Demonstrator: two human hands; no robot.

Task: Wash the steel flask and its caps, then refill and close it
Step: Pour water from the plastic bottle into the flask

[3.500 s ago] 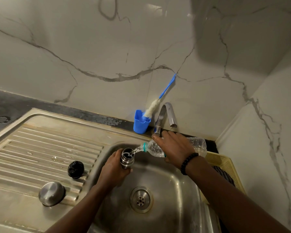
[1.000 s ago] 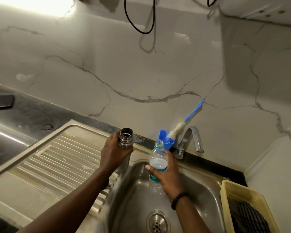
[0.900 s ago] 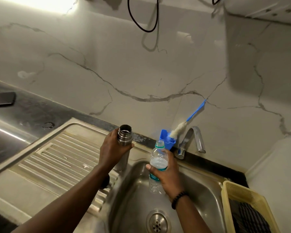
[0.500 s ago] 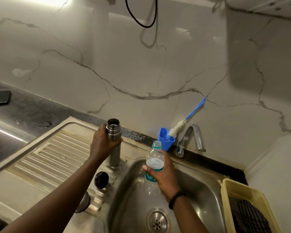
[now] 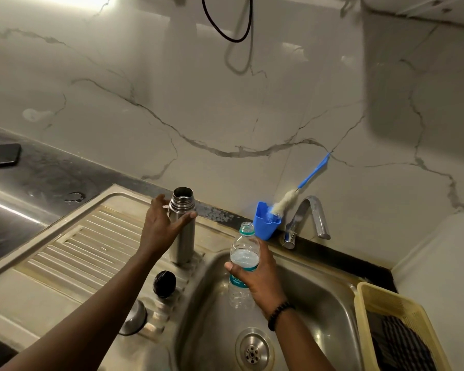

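The open steel flask (image 5: 183, 231) stands upright on the ribbed drainboard (image 5: 73, 245), right at the sink's left rim. My left hand (image 5: 162, 226) wraps its upper body, thumb across the front. Just in front of it lies the black inner cap (image 5: 164, 283). The steel outer cap (image 5: 135, 317) sits nearer to me, partly hidden by my left forearm. My right hand (image 5: 257, 279) holds an uncapped clear plastic water bottle (image 5: 243, 253) upright over the sink basin (image 5: 314, 298), with some water left in it.
A blue cup (image 5: 265, 223) with a bottle brush leans on the marble wall beside the tap (image 5: 308, 218). A yellow basket (image 5: 386, 298) holding dark cloth stands right of the basin. A dark phone (image 5: 3, 155) lies on the far-left counter. The drain (image 5: 252, 352) is near me.
Pouring from the bottle has ended and it now stands upright. My left hand carried the flask out of the basin to the left and set it down on the drainboard.
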